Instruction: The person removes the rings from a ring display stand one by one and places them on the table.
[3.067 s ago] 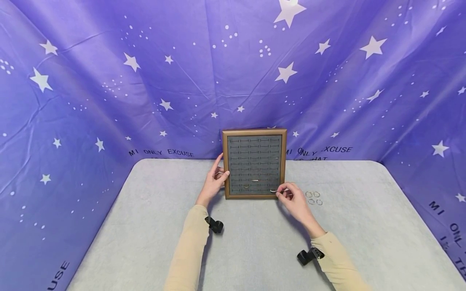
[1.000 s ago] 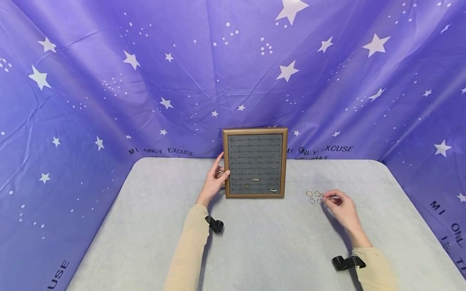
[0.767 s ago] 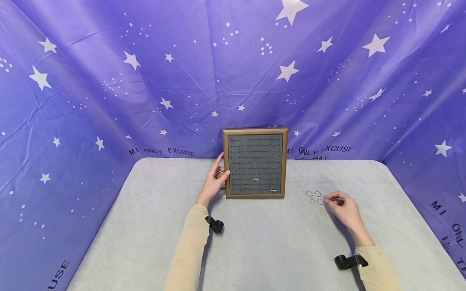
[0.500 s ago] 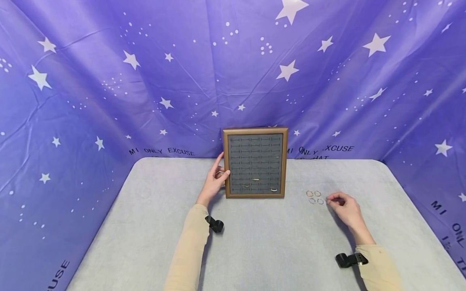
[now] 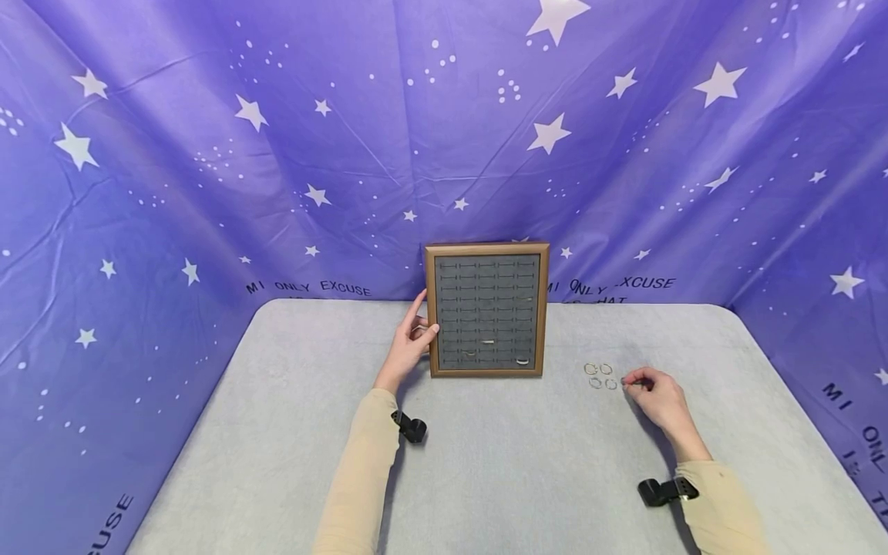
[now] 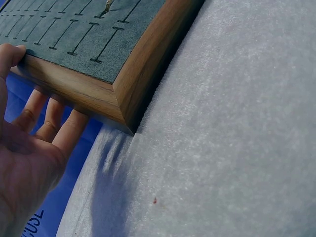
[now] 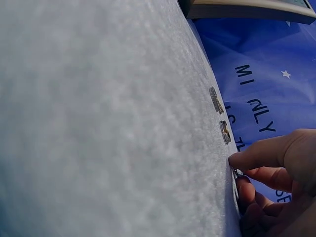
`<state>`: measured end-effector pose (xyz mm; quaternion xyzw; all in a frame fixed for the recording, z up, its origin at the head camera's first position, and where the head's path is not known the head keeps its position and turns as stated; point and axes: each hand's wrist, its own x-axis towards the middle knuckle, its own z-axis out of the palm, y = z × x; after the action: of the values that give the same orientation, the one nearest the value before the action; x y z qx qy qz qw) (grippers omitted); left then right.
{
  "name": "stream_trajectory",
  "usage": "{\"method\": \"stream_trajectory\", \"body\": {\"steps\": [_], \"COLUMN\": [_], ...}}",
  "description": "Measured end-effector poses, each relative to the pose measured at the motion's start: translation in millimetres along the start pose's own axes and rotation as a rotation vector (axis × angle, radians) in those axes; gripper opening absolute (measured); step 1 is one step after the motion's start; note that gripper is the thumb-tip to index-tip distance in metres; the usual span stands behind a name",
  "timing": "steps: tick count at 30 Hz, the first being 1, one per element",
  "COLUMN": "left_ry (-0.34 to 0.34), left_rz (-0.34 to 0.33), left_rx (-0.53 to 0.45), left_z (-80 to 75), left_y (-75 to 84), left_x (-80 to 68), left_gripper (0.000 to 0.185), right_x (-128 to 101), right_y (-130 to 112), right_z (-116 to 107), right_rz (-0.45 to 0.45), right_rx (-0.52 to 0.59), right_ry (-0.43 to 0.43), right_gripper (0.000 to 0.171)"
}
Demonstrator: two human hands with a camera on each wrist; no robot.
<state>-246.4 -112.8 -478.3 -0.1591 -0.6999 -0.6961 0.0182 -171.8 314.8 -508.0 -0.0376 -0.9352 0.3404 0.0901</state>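
Note:
A wooden-framed ring display board with grey slotted lining stands near the back of the table, several rings in its slots, one of them a light ring at the lower right. My left hand grips its left side, thumb on the front edge and fingers behind, as the left wrist view also shows. To the right, my right hand is low over the table and pinches a small shiny ring, mostly hidden by thumb and finger. Several loose rings lie in two short rows just left of its fingertips.
A pale grey cloth-covered table spreads around the board. Behind and at both sides hangs a purple cloth with white stars and lettering. Black cameras are strapped to both wrists.
My right hand has left the board's lower right corner and moved right to beside the loose rings; lately it has barely shifted. The light ring at that corner is now uncovered. My left hand has stayed.

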Motion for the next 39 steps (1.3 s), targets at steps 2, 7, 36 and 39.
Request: {"method": "stream_trajectory", "body": {"steps": [2, 7, 36, 39], "left_ry": [0.000, 0.002, -0.012, -0.010], "left_rz": [-0.001, -0.007, 0.000, 0.000], "left_rx": [0.002, 0.003, 0.008, 0.005], "left_z": [0.0, 0.0, -1.3, -1.8], "left_y": [0.4, 1.4, -0.2, -0.6], "left_x": [0.0, -0.5, 0.6, 0.6], "left_gripper": [0.068, 0.068, 0.067, 0.068], "right_x": [-0.9, -3.4, -0.5, -0.7], "right_y": [-1.0, -2.5, -62.9, -72.6], "right_z": [-0.8, -3.2, 28.9, 34.7], "right_rz": [0.000, -0.001, -0.131, -0.134], "right_rx": [0.002, 0.004, 0.260, 0.284], "right_ry": [-0.015, -0.052, -0.034, -0.051], "right_gripper": [0.005, 0.006, 0.015, 0.015]}}
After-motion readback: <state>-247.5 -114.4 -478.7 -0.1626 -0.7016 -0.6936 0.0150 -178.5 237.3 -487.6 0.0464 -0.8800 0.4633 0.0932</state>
